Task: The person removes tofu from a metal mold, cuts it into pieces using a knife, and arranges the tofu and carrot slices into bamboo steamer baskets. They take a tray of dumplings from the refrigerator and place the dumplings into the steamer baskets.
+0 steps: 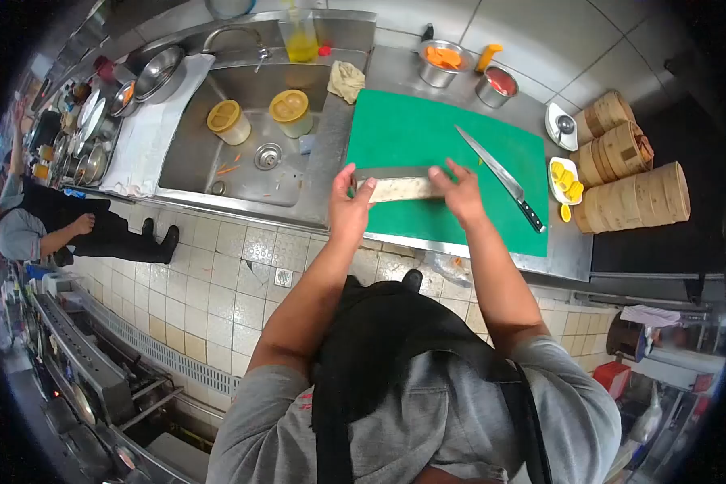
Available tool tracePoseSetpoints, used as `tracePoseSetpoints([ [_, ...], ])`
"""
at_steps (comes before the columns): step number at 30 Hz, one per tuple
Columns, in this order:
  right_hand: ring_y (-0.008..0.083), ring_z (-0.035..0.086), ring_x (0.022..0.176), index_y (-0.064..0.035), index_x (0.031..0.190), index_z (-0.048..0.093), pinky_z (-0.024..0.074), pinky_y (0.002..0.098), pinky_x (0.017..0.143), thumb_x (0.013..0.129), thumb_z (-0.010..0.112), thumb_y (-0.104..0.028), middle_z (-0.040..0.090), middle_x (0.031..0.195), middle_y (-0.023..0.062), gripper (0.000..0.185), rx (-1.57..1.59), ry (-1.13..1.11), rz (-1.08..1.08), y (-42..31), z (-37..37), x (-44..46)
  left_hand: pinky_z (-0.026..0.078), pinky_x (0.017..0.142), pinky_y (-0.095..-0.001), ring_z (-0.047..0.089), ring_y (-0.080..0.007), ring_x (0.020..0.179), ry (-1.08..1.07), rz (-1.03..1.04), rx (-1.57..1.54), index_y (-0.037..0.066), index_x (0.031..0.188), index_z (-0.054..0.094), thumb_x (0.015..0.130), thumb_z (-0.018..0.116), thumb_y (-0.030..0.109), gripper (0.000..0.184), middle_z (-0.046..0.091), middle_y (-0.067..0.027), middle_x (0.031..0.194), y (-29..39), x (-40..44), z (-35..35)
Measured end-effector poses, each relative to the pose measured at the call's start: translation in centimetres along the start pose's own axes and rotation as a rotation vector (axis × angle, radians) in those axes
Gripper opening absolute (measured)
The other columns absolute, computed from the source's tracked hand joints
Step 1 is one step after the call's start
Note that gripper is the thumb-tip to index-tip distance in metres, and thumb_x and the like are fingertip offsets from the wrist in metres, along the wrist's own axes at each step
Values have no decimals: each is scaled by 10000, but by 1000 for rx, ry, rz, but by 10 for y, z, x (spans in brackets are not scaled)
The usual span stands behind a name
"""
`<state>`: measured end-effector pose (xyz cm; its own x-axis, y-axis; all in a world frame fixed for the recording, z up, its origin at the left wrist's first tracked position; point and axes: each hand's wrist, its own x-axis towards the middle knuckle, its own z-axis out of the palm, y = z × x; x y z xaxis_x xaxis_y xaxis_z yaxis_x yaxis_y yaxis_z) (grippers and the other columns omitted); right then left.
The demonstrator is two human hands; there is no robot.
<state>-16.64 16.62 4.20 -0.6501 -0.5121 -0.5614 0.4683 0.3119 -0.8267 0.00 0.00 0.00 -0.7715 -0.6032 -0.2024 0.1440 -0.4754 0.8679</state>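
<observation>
Over the green cutting board [411, 121] I hold a long, pale, speckled block [402, 189] level between both hands. A greyish strip runs along its far side; I cannot tell what it is. My left hand [351, 207] grips the block's left end, thumb on the near face. At the right end, my right hand [462, 195] has its thumb against the block and its fingers partly raised behind. A kitchen knife [498, 175] with a black handle lies diagonally on the board, right of my right hand and apart from it.
Behind the board stand metal bowls of orange slices [444, 58] and red food [498, 85]. At right are a dish of yellow pieces [565, 179] and bamboo steamers [633, 202]. The sink [194, 153] holds two lidded tubs. A person [56, 222] stands at far left.
</observation>
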Motion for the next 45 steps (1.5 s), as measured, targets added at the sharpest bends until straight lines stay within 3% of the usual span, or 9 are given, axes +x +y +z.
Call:
tracePoseSetpoints([
  [2,387,355,1427,-124,1580,228,267,525,1175,792,808,-384,371,1555,166,1013,-1153,278,-553,0,33,-33,532,884,-367,552,-218,1190,130,-109,37,59,1456,407,919,703,121,617,438,-140,1446,5,-2,-9],
  [5,400,387,1399,-99,1552,277,335,516,1139,723,854,-274,401,1521,195,1025,-1280,120,-879,11,61,-39,531,883,-317,574,-200,1155,-17,105,339,46,1447,419,901,712,82,620,479,-147,1402,-5,-1,-7],
  [11,420,547,1237,-109,1549,273,466,456,1041,734,822,-93,526,1391,211,983,-706,157,-917,-35,37,-25,502,955,-320,599,-195,1109,-113,220,158,49,1512,350,920,681,53,678,492,-171,1430,51,-20,49],
  [19,313,612,1116,-72,1376,467,494,377,951,739,847,-106,586,1272,176,743,-281,373,-1467,-94,37,-6,443,1054,-428,552,-376,1252,17,238,863,70,1517,356,872,730,168,753,520,-257,1407,-26,-19,-38],
  [28,351,548,1232,-103,1406,440,449,421,1047,780,808,-89,555,1344,172,727,-643,206,-1247,-36,42,38,346,1142,-467,410,-451,1380,-77,160,1244,33,1542,278,853,739,317,876,446,-310,1457,-29,-34,-24],
  [34,309,578,1168,-56,1452,325,561,432,867,860,761,-114,551,1294,163,738,224,122,-498,-16,41,39,411,1069,-401,496,-314,1283,18,340,590,0,1548,223,817,818,280,983,452,-262,1446,-35,-19,-19],
  [40,335,527,1268,-67,1518,261,563,471,883,818,799,-124,463,1427,215,885,136,-30,-96,14,46,6,515,917,-369,625,-224,1016,165,2,282,9,1364,479,826,807,215,664,632,-146,1154,-1,-24,-12],
  [42,373,477,1327,-70,1538,272,490,508,1001,729,847,-110,397,1496,241,993,-952,103,-895,37,37,11,539,884,-367,660,-244,1012,182,-89,407,18,1344,497,829,787,166,609,636,-159,1174,-1,-21,-25],
  [45,402,434,1365,-46,1527,312,402,510,1092,675,853,-77,407,1495,254,1009,-1077,-62,-1205,13,74,-37,545,841,-337,666,-208,1005,47,122,748,15,1378,476,795,807,169,688,642,-162,1168,27,-24,-10],
])
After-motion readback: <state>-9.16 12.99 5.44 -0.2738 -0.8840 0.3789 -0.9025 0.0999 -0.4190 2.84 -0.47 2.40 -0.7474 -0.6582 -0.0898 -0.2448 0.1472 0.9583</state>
